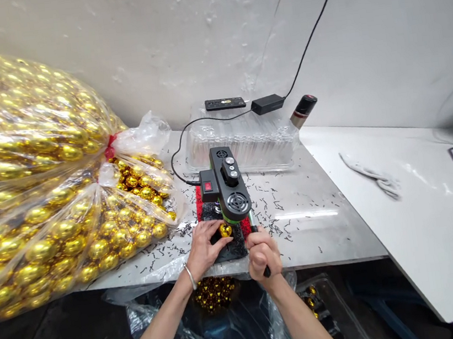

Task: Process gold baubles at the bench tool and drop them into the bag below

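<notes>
A shiny gold ball is pinched between the thumb and fingers of my left hand, just under the front end of a black machine. The machine has round vents on top and a red switch on its left side. My right hand is wrapped round the machine's lever handle, whose black end sticks out below the fist. Beneath lies a dark base on a red and black mat. The underside of the machine's head is hidden.
Large clear bags of gold balls fill the left. Behind the machine stand a clear plastic box, a remote control, a power adapter and a dark-capped can. Black scraps litter the table. Below its edge hangs an open plastic bag holding gold balls.
</notes>
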`<act>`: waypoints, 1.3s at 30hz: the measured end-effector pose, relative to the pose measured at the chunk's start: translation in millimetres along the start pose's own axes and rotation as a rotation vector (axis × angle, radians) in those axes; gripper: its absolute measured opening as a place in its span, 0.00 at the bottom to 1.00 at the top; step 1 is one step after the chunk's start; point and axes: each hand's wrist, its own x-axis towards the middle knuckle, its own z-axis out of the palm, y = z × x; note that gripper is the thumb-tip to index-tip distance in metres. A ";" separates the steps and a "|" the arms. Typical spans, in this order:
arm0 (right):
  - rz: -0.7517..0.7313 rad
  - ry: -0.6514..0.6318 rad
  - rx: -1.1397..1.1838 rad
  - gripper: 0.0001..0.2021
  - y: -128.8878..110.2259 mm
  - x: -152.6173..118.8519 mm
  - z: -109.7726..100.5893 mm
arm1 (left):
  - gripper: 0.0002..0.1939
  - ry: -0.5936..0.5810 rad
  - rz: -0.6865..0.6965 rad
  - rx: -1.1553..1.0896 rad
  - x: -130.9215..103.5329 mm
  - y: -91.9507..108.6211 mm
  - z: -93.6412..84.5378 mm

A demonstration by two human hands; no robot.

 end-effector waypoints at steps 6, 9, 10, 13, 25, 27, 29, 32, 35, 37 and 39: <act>-0.045 0.095 0.056 0.17 11.6 -11.1 10.7 | 0.17 0.000 0.036 0.016 -0.9 -0.8 1.0; -0.045 0.067 0.056 0.17 12.9 -13.1 10.0 | 0.17 -0.004 0.065 0.057 -1.5 -1.6 0.7; -0.053 0.035 0.041 0.16 12.5 -13.6 9.4 | 0.17 -0.004 0.072 0.065 -1.7 -1.6 0.3; -0.058 -0.031 -0.001 0.16 8.3 -11.8 7.9 | 0.18 -0.009 0.084 0.077 -1.6 -1.3 -0.4; 0.194 0.074 0.111 0.14 -38.0 67.1 -9.8 | 0.18 0.047 0.030 0.083 -39.4 18.5 -20.0; 0.166 0.076 0.120 0.14 -37.4 63.9 -9.2 | 0.18 -0.102 0.015 0.097 -67.9 22.7 -26.7; 0.151 0.074 0.115 0.14 -35.2 57.2 -8.1 | 0.19 -0.262 -0.007 0.106 -94.4 23.8 -28.3; 0.147 0.070 0.099 0.15 -32.7 49.3 -7.3 | 0.19 -0.346 -0.022 0.121 -111.4 22.0 -27.8; 0.141 0.065 0.095 0.15 -31.5 46.7 -7.3 | 0.13 -0.188 0.086 0.231 -87.9 21.5 -42.2; 0.137 0.061 0.090 0.15 -30.8 46.0 -7.1 | 0.14 -0.003 0.179 0.385 -52.6 22.8 -63.8; 0.131 0.060 0.079 0.15 -30.2 45.0 -6.6 | 0.15 0.145 0.191 0.605 -9.7 24.2 -89.9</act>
